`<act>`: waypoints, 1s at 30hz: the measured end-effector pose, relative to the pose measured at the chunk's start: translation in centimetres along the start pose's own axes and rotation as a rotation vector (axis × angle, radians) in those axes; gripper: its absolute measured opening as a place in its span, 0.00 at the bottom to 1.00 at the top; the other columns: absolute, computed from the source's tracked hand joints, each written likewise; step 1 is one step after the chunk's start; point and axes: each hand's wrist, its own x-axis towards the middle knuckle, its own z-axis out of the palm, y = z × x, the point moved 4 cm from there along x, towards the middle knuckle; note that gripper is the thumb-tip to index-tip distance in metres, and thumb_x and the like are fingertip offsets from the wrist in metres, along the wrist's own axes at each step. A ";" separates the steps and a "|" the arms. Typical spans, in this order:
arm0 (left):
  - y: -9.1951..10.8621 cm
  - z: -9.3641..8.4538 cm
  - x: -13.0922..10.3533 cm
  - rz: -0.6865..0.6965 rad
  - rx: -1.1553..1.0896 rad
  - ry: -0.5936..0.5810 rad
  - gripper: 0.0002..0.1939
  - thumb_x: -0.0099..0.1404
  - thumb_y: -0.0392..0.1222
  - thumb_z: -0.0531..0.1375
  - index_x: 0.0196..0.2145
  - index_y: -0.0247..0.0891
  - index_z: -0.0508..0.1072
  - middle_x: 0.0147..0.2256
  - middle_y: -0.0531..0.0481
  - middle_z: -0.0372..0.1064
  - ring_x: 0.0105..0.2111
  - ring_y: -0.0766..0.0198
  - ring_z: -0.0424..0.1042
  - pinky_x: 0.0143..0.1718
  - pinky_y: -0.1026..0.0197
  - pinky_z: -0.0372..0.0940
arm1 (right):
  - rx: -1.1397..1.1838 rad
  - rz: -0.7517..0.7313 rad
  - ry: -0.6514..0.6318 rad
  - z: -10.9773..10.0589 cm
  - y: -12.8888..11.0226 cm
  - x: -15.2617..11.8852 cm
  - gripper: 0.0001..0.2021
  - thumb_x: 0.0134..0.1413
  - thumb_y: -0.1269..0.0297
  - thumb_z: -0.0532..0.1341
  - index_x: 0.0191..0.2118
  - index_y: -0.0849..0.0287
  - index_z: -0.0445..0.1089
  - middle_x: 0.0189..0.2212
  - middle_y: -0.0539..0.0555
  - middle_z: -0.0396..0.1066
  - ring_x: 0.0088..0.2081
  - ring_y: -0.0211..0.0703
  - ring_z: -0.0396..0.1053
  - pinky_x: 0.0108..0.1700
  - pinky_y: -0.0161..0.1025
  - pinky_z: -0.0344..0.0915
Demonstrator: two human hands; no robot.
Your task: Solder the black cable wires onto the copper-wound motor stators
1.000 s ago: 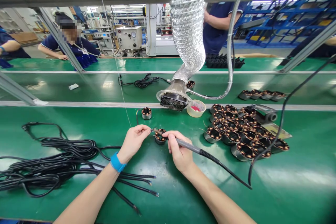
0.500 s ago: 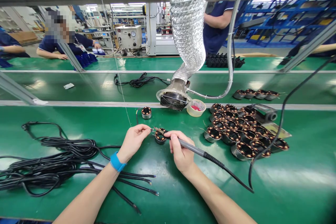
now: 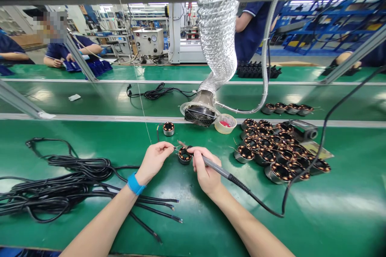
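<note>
Pinched fingers of my left hand [image 3: 155, 160] hold thin wire ends just left of a round motor stator [image 3: 185, 156] with copper windings. My right hand [image 3: 208, 170] grips a grey soldering iron [image 3: 215, 167] like a pen, its tip above the stator and a little to the right of my left fingertips. A second stator [image 3: 168, 129] stands behind, with a short dark lead at its left. Whether the iron's tip touches a wire is too small to tell.
Black cables [image 3: 69, 184] lie coiled at the left. Many stators [image 3: 268, 148] cluster at the right, beside a metal holder [image 3: 301, 129]. A fume duct [image 3: 215, 28] with a fan [image 3: 199, 115] hangs ahead, next to a round tub [image 3: 225, 124]. People work across the bench.
The soldering iron's tip has lifted slightly away from the wire ends. My left hand has barely moved. On the belt beyond, the stators and a cable have shifted left.
</note>
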 end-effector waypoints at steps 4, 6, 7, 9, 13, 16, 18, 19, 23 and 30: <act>0.1 0.0 0.1 0.015 -0.003 -0.016 0.14 0.59 0.49 0.63 0.33 0.33 0.77 0.23 0.53 0.67 0.20 0.70 0.56 0.23 0.65 0.51 | -0.031 -0.075 -0.034 0.8 -0.1 0.9 0.11 0.65 0.65 0.54 0.43 0.56 0.73 0.29 0.51 0.71 0.31 0.39 0.71 0.37 0.37 0.69; 0.2 -0.2 0.2 0.030 0.018 -0.019 0.14 0.59 0.49 0.62 0.32 0.34 0.78 0.24 0.53 0.69 0.21 0.69 0.58 0.24 0.65 0.53 | -0.052 -0.134 -0.060 1.4 -0.1 1.4 0.11 0.65 0.67 0.55 0.47 0.54 0.72 0.33 0.52 0.70 0.34 0.39 0.71 0.40 0.37 0.68; 0.3 -0.2 0.2 0.040 0.032 -0.020 0.14 0.60 0.49 0.62 0.32 0.34 0.78 0.25 0.52 0.70 0.22 0.69 0.60 0.25 0.65 0.54 | -0.063 -0.158 -0.076 1.7 0.0 1.7 0.11 0.65 0.67 0.55 0.48 0.53 0.72 0.36 0.53 0.70 0.36 0.39 0.71 0.42 0.37 0.68; 0.4 -0.4 0.2 0.064 0.057 -0.029 0.14 0.60 0.49 0.62 0.32 0.34 0.78 0.27 0.51 0.72 0.25 0.66 0.63 0.28 0.65 0.57 | -0.084 -0.191 -0.115 2.3 0.2 2.0 0.14 0.64 0.69 0.55 0.52 0.52 0.70 0.40 0.54 0.68 0.40 0.40 0.70 0.45 0.37 0.68; 1.0 -0.4 0.0 0.132 0.108 -0.062 0.13 0.61 0.48 0.60 0.32 0.35 0.78 0.30 0.48 0.74 0.31 0.61 0.69 0.34 0.63 0.61 | -0.102 -0.225 -0.208 3.3 0.6 2.1 0.20 0.64 0.72 0.54 0.59 0.49 0.64 0.45 0.55 0.65 0.44 0.39 0.70 0.49 0.37 0.68; 1.6 -0.4 -0.4 0.207 0.215 -0.057 0.12 0.63 0.45 0.58 0.32 0.36 0.78 0.31 0.48 0.74 0.31 0.61 0.69 0.34 0.63 0.61 | -0.107 -0.240 -0.244 3.8 0.7 1.8 0.21 0.64 0.73 0.52 0.60 0.49 0.63 0.44 0.54 0.64 0.44 0.38 0.69 0.49 0.37 0.67; 2.1 -0.5 -0.8 0.272 0.301 -0.047 0.11 0.65 0.43 0.57 0.34 0.37 0.78 0.32 0.48 0.74 0.32 0.60 0.70 0.35 0.63 0.60 | -0.116 -0.256 -0.246 4.0 0.6 1.6 0.20 0.65 0.73 0.52 0.59 0.49 0.64 0.42 0.54 0.64 0.43 0.38 0.69 0.48 0.37 0.67; 2.3 -0.5 -0.9 0.303 0.334 -0.044 0.11 0.66 0.42 0.57 0.34 0.38 0.78 0.33 0.48 0.74 0.33 0.60 0.70 0.35 0.63 0.60 | -0.123 -0.267 -0.244 4.1 0.5 1.6 0.20 0.65 0.73 0.51 0.58 0.49 0.65 0.41 0.53 0.64 0.42 0.38 0.69 0.48 0.37 0.68; 2.8 -0.7 -1.2 0.353 0.387 -0.049 0.11 0.66 0.42 0.56 0.33 0.39 0.78 0.31 0.48 0.73 0.32 0.60 0.69 0.35 0.63 0.60 | -0.152 -0.299 -0.225 4.1 0.3 1.5 0.18 0.65 0.73 0.52 0.55 0.48 0.67 0.40 0.53 0.64 0.42 0.39 0.69 0.47 0.36 0.68; 1.5 -0.9 -0.3 0.153 0.181 -0.144 0.12 0.64 0.47 0.59 0.33 0.36 0.77 0.31 0.48 0.74 0.31 0.61 0.69 0.34 0.63 0.61 | -0.155 -0.267 -0.203 3.7 1.0 1.3 0.16 0.64 0.72 0.53 0.54 0.50 0.67 0.40 0.53 0.64 0.39 0.38 0.69 0.44 0.35 0.68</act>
